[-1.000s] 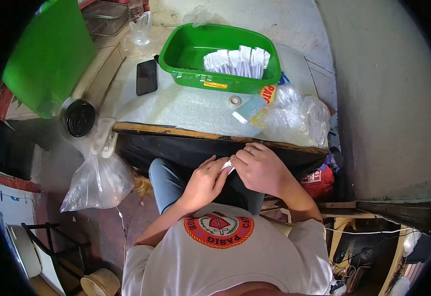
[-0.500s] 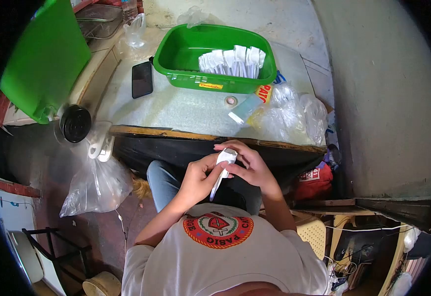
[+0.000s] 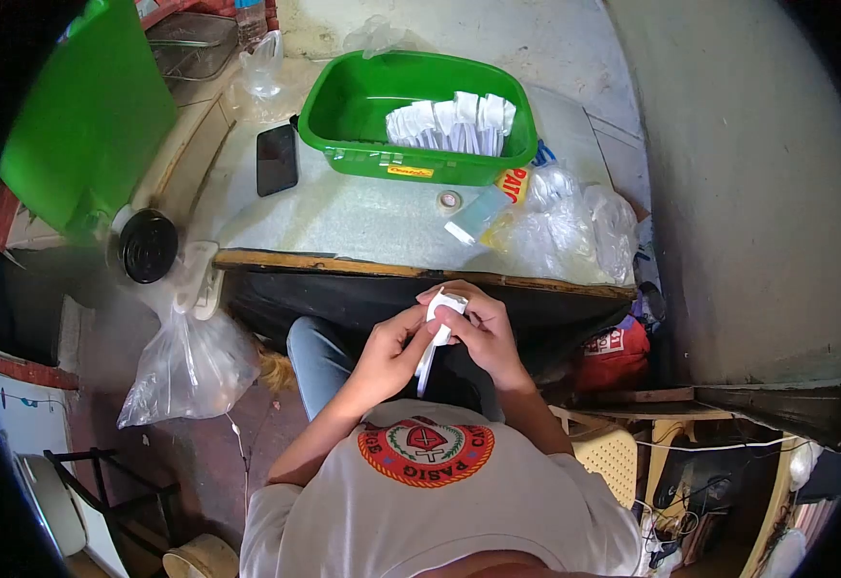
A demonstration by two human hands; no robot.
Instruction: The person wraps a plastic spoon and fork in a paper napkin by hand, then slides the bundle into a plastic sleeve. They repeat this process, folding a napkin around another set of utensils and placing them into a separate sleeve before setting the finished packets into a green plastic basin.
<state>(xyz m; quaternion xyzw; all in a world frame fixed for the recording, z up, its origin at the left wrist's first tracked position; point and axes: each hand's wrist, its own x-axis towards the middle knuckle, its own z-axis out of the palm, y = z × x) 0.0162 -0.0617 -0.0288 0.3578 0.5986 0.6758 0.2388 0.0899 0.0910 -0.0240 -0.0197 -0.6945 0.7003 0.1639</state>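
Observation:
Above my lap, just off the table's front edge, my left hand (image 3: 391,345) and my right hand (image 3: 486,334) are both closed on a napkin-wrapped bundle (image 3: 448,304). Its wide white top is folded over, and a thin, pale, handle-like strip sticks out toward my body. My right thumb presses on the wrap while my left fingers pinch its side. What lies inside the wrap is hidden. Several similar white bundles (image 3: 454,125) stand in a row in the right part of a green basin (image 3: 343,159) on the table.
On the table (image 3: 343,217) are a black phone (image 3: 277,159), a tape roll (image 3: 449,200), a clear packet (image 3: 481,214) and crumpled plastic bags (image 3: 565,226). A clip-on fan (image 3: 148,247) blurs at the left, above a hanging plastic bag (image 3: 189,371). A wall (image 3: 757,193) bounds the right.
My right thumb has moved up onto the bundle's folded top, and the right fingers have closed in around it. The bundle has shifted slightly to the right.

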